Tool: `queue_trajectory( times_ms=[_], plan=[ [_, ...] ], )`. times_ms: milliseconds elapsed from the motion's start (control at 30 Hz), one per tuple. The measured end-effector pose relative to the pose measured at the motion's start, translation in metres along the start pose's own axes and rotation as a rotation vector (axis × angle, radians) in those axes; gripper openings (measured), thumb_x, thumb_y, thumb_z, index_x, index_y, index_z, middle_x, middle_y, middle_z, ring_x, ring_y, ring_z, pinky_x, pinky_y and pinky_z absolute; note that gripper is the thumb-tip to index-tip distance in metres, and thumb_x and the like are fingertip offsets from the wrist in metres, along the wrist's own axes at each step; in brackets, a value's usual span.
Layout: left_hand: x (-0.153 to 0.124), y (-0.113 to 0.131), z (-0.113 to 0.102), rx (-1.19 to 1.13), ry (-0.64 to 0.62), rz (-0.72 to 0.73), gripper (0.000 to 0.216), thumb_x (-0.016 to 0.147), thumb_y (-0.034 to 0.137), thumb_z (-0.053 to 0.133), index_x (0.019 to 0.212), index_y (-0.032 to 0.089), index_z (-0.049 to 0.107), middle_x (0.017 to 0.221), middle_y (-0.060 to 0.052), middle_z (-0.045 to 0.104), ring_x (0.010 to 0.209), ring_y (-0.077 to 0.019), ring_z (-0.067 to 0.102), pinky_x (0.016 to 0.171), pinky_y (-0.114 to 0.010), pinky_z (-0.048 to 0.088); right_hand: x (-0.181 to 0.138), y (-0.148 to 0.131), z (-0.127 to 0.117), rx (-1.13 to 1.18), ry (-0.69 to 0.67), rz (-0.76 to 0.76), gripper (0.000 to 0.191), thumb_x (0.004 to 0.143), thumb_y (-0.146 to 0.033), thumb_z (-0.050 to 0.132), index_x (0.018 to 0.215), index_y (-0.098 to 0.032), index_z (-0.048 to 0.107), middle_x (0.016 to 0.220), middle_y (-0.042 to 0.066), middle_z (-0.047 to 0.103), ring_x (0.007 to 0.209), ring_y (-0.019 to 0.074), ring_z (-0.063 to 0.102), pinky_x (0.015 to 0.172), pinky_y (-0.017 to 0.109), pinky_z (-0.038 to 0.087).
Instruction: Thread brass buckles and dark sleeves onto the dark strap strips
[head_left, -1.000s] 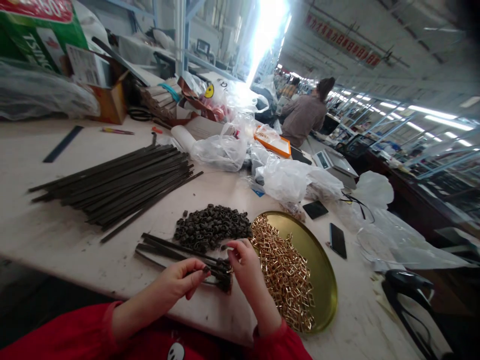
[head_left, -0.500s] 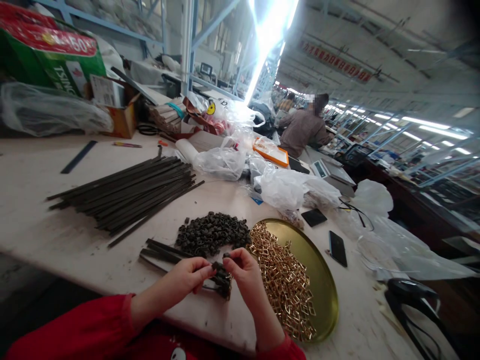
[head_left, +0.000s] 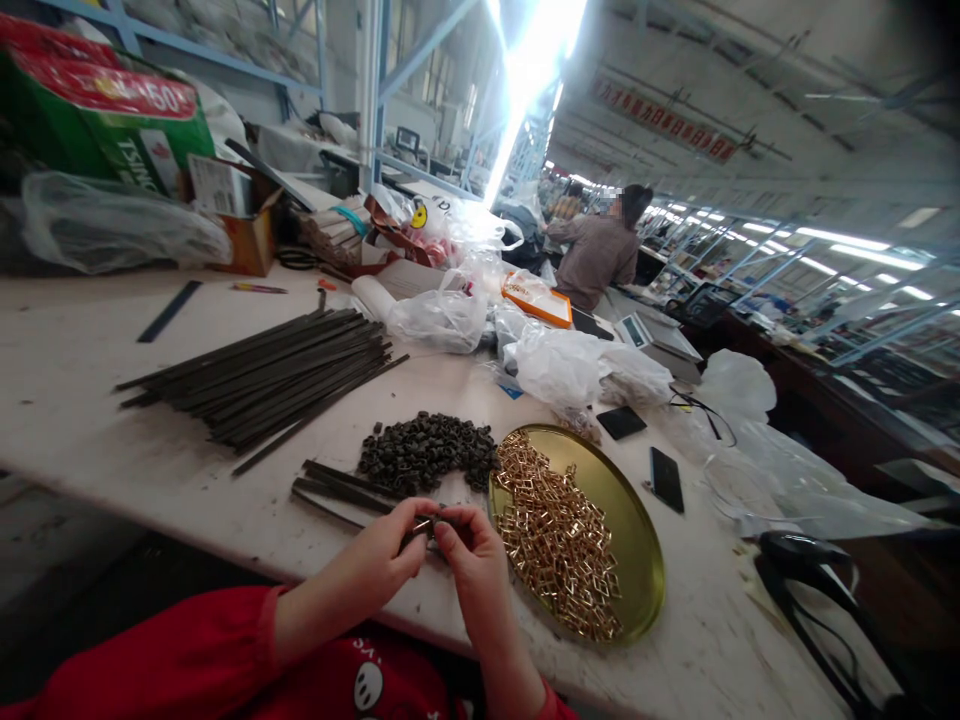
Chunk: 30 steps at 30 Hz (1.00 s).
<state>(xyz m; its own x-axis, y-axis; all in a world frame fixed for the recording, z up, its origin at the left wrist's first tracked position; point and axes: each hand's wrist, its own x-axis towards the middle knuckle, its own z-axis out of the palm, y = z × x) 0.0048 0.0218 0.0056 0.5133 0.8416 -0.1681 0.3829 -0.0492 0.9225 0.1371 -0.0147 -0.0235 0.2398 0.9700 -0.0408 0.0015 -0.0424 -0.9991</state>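
Observation:
My left hand (head_left: pixel 397 540) and my right hand (head_left: pixel 469 545) meet at the table's near side, fingers pinched together. Between their fingertips is a small dark piece with a metallic glint (head_left: pixel 427 527), mostly covered by the fingers. Dark flat straps (head_left: pixel 349 485) lie on the table and run toward my left hand. Just beyond my hands is a heap of small dark loops (head_left: pixel 427 448). Right of my right hand, a round gold tray (head_left: pixel 637 560) holds a pile of gold rectangular ring buckles (head_left: pixel 559 540).
A bundle of long dark strips (head_left: pixel 277 375) lies to the left. Clear plastic bags (head_left: pixel 559 365), a phone (head_left: pixel 666 480) and a dark flat square (head_left: pixel 621 422) lie beyond the tray. A black curved object (head_left: pixel 810 590) stands at right. A person (head_left: pixel 600 255) works farther back.
My hands have come together, and my right hand has moved left toward the left one. The small dark loop it pinched is now hidden among the fingers. The view has shifted slightly.

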Motion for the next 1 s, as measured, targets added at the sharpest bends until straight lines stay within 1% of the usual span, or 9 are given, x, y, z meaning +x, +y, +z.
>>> queue_trajectory(
  times_ms=[133, 233, 300, 400, 500, 600, 733, 833, 1000],
  plan=[
    [-0.005, -0.005, 0.003, -0.049, 0.046, -0.013, 0.036, 0.078, 0.022, 0.036, 0.112, 0.014, 0.044, 0.069, 0.000, 0.055, 0.064, -0.0168, 0.053, 0.065, -0.029, 0.043, -0.013, -0.007, 0.008, -0.169, 0.056, -0.145, 0.014, 0.078, -0.032, 0.060, 0.083, -0.019, 0.064, 0.078, 0.003, 0.064, 0.074, 0.0174, 0.059, 0.068, 0.029, 0.047],
    [-0.005, -0.008, 0.002, -0.077, 0.041, -0.018, 0.036, 0.080, 0.025, 0.034, 0.113, 0.013, 0.042, 0.067, 0.001, 0.053, 0.066, -0.0173, 0.053, 0.067, -0.030, 0.043, -0.019, -0.010, 0.010, -0.258, 0.039, -0.238, 0.025, 0.086, -0.035, 0.046, 0.083, -0.021, 0.066, 0.081, 0.004, 0.064, 0.081, 0.0190, 0.057, 0.073, 0.031, 0.045],
    [-0.006, -0.007, 0.000, -0.100, 0.008, -0.010, 0.037, 0.080, 0.026, 0.034, 0.113, 0.012, 0.041, 0.065, 0.002, 0.051, 0.066, -0.0169, 0.052, 0.067, -0.030, 0.043, -0.019, -0.008, 0.011, -0.201, 0.051, -0.187, 0.028, 0.087, -0.037, 0.043, 0.079, -0.022, 0.065, 0.075, 0.003, 0.063, 0.075, 0.0179, 0.057, 0.071, 0.030, 0.045],
    [-0.007, -0.006, -0.004, -0.110, -0.061, 0.006, 0.038, 0.081, 0.029, 0.034, 0.114, 0.011, 0.042, 0.064, 0.002, 0.051, 0.064, -0.0158, 0.051, 0.065, -0.028, 0.042, -0.015, -0.002, 0.012, 0.032, 0.089, -0.011, 0.020, 0.078, -0.040, 0.059, 0.086, -0.022, 0.062, 0.076, 0.000, 0.061, 0.070, 0.0158, 0.056, 0.064, 0.028, 0.046],
    [-0.007, -0.007, -0.007, -0.132, -0.107, 0.032, 0.038, 0.082, 0.030, 0.035, 0.115, 0.012, 0.041, 0.064, 0.002, 0.052, 0.064, -0.0151, 0.051, 0.064, -0.027, 0.042, -0.012, 0.005, 0.013, 0.237, -0.051, 0.165, 0.031, 0.078, -0.042, 0.059, 0.102, -0.022, 0.061, 0.089, 0.003, 0.064, 0.073, 0.0158, 0.058, 0.067, 0.029, 0.048],
    [-0.005, -0.012, -0.010, -0.180, -0.096, -0.019, 0.043, 0.080, 0.033, 0.040, 0.118, 0.012, 0.037, 0.069, 0.001, 0.055, 0.065, -0.0147, 0.053, 0.064, -0.026, 0.043, -0.014, 0.010, 0.015, 0.375, -0.188, 0.276, 0.034, 0.082, -0.043, 0.054, 0.106, -0.021, 0.063, 0.096, 0.006, 0.067, 0.080, 0.0178, 0.060, 0.076, 0.034, 0.048],
    [0.000, -0.020, -0.013, -0.138, -0.082, -0.180, 0.055, 0.077, 0.038, 0.047, 0.123, 0.013, 0.032, 0.065, 0.004, 0.055, 0.050, -0.0119, 0.046, 0.048, -0.023, 0.039, -0.018, 0.012, 0.018, 0.424, -0.205, 0.305, 0.031, 0.080, -0.042, 0.057, 0.104, -0.023, 0.065, 0.103, 0.006, 0.067, 0.095, 0.0206, 0.060, 0.089, 0.038, 0.043],
    [0.003, -0.028, -0.012, -0.109, -0.052, -0.212, 0.049, 0.074, 0.039, 0.048, 0.114, 0.013, 0.037, 0.058, 0.006, 0.052, 0.044, -0.0109, 0.043, 0.044, -0.022, 0.036, -0.019, 0.014, 0.019, 0.347, -0.131, 0.296, 0.030, 0.076, -0.039, 0.063, 0.101, -0.024, 0.066, 0.104, 0.004, 0.067, 0.099, 0.0208, 0.058, 0.093, 0.037, 0.040],
    [0.005, -0.038, -0.009, -0.196, -0.016, -0.220, 0.033, 0.069, 0.045, 0.053, 0.084, 0.018, 0.042, 0.052, 0.009, 0.046, 0.044, -0.0103, 0.043, 0.042, -0.021, 0.033, -0.019, 0.016, 0.018, 0.428, -0.130, 0.307, 0.032, 0.071, -0.035, 0.069, 0.100, -0.022, 0.065, 0.094, 0.002, 0.067, 0.083, 0.0164, 0.059, 0.077, 0.029, 0.045]
  ],
)
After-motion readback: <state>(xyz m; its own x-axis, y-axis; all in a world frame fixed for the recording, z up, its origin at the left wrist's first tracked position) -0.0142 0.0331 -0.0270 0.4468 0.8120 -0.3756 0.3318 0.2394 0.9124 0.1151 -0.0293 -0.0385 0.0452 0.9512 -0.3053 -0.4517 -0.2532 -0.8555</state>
